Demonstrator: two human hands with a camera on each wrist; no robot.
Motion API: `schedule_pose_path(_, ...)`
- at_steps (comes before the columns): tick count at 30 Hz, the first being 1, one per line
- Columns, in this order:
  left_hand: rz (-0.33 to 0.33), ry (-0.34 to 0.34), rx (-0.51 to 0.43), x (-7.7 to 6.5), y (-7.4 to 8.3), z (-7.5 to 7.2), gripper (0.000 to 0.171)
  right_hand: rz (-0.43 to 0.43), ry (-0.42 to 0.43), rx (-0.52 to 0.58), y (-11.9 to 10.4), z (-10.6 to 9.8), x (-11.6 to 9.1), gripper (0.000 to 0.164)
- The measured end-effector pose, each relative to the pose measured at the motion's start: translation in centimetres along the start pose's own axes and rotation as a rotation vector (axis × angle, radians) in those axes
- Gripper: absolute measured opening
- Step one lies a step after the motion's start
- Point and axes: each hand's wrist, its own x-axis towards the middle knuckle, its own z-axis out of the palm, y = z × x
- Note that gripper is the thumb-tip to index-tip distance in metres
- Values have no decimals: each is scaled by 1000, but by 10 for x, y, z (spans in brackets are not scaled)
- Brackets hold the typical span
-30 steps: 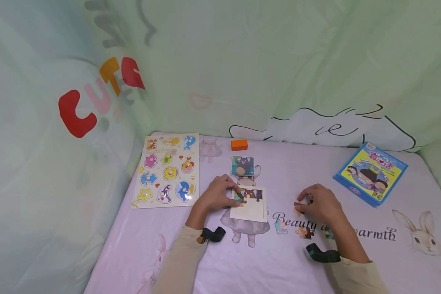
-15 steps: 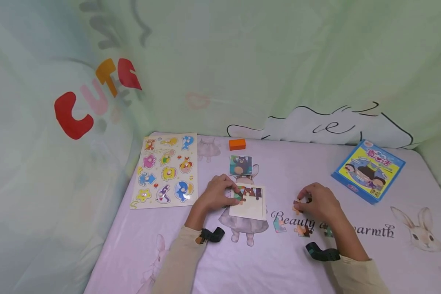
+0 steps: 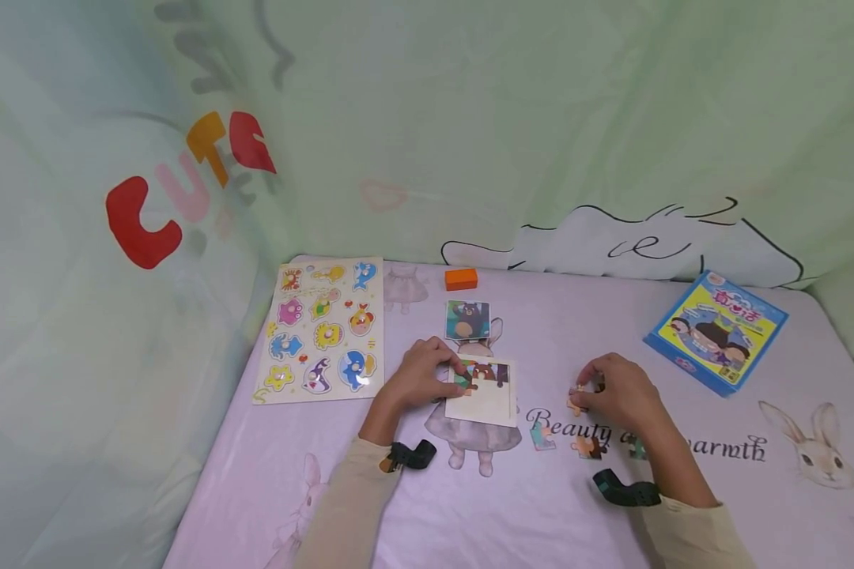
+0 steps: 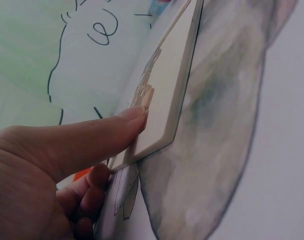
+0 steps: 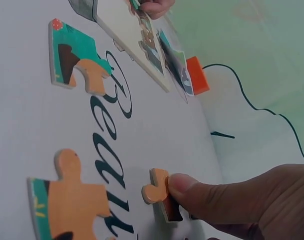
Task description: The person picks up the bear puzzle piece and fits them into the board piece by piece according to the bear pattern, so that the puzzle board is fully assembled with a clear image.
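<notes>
My left hand point(image 3: 423, 373) grips the left edge of a pale puzzle board point(image 3: 480, 409), its thumb lying over the fitted pieces near that edge. Several pieces along the board's top row show a brown bear's head point(image 3: 482, 371); the lower part is bare board. To the right, my right hand point(image 3: 619, 393) pinches an orange and dark brown puzzle piece point(image 5: 164, 192) between thumb and fingers, close to the table. Loose pieces lie nearer me: a teal and orange one point(image 3: 542, 436), an orange and brown one point(image 3: 588, 447), and a green one point(image 3: 637, 448) partly hidden by the right wrist.
Behind the board lies a bear picture card point(image 3: 468, 320), with an orange block point(image 3: 461, 279) beyond it. A sea-animal peg board point(image 3: 320, 332) lies at the left. At the right is a blue and yellow box point(image 3: 716, 333). Fabric curtains point(image 3: 512, 118) border the table's back and left.
The piece at my right fingertips has turned slightly. Both hands stay in about the same places, and the head view has shifted a little.
</notes>
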Motion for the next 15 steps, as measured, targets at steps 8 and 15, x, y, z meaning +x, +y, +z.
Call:
schedule_pose_path(8,-2,6,8,0,1,1,25,-40,5,51,-2,2,-2,27)
schedule_pose_path(15,-7,5,3,-1,3,1,24,-60,16,71,-5,5,-2,21)
